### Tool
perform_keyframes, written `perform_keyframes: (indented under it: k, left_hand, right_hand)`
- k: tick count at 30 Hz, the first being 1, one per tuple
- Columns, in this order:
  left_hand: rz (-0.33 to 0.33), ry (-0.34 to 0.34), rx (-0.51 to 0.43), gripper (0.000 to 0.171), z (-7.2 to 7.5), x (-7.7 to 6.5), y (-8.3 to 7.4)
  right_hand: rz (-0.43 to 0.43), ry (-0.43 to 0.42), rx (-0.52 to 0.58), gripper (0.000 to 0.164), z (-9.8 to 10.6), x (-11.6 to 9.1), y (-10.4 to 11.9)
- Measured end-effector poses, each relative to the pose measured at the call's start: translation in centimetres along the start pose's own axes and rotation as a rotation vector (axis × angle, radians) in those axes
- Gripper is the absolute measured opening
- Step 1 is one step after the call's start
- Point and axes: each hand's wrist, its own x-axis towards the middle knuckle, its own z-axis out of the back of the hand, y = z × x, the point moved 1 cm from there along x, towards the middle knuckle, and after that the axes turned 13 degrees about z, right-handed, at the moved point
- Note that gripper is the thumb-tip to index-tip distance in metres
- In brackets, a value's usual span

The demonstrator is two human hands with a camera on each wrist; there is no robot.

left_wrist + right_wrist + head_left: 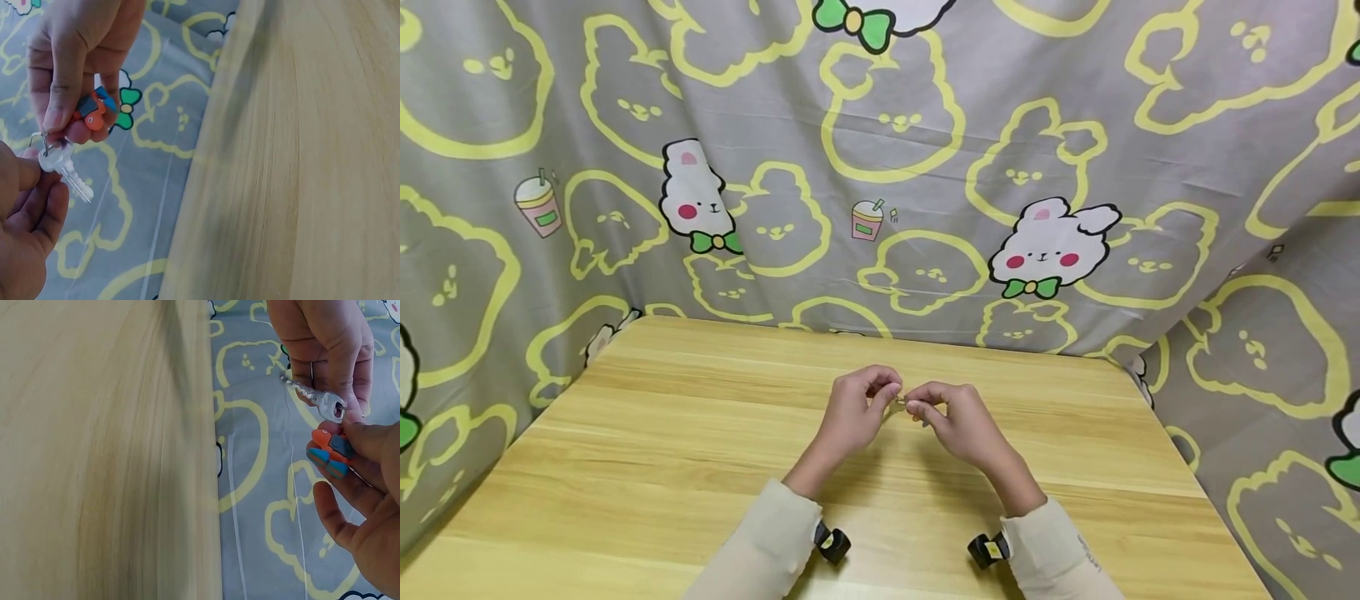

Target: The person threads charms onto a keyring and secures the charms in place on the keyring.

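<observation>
Two hands, just below middle of head view. Left hand (859, 412) and right hand (961, 423) both pinched one metal key ring (45, 147) between thumb and fingertips. One silver key (67, 167) sat tilted on it, beside left fingers; one orange-and-blue charm (95, 117) lay against right fingers (creature-shaped, eye showing). Wooden tabletop (685, 450) stretched wide toward lower left and lower right; far edge, against printed curtain (917, 200), left less room.

Wooden table (917, 500) — grey cartoon-print curtain (880, 179) behind
</observation>
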Motion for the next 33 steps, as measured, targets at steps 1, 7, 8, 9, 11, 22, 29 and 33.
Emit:
perform_keyframes:
  k: [1, 7, 8, 9, 11, 22, 29, 33]
  left_hand:
    - [-0.003, -0.012, 0.002, 0.008, 0.0, 0.0, 0.0]
    - [-0.022, -0.045, -0.001, 0.005, -0.2, 0.0, -0.3]
    - [-0.021, -0.043, -0.003, 0.005, -0.3, 0.0, -0.3]
    - [-0.016, -0.038, -0.004, 0.005, -0.3, 0.0, -0.3]
    - [-0.013, -0.024, -0.001, 0.006, -0.3, 0.0, -0.3]
    - [-0.257, 0.019, 0.203, 0.006, 0.9, 0.0, -0.2]
    - [-0.261, -0.028, 0.177, 0.007, 0.8, 0.0, 0.0]
    - [-0.233, -0.067, 0.126, 0.006, 0.7, -0.1, -0.1]
  right_hand:
    - [0.000, -0.007, -0.005, 0.010, 0.0, 0.0, 0.0]
    - [-0.010, -0.041, -0.041, 0.008, -0.1, 0.0, 0.0]
    - [-0.012, -0.044, -0.041, 0.008, -0.1, 0.0, 0.0]
    - [-0.012, -0.047, -0.042, 0.009, -0.1, 0.0, -0.1]
    - [-0.011, -0.052, -0.040, 0.010, -0.2, 0.0, -0.2]
    - [0.020, -0.034, -0.060, 0.011, -0.1, -0.2, -0.6]
    - [-0.009, -0.042, -0.052, 0.011, -0.1, -0.2, -0.5]
    - [-0.019, -0.039, -0.038, 0.013, -0.1, -0.1, -0.4]
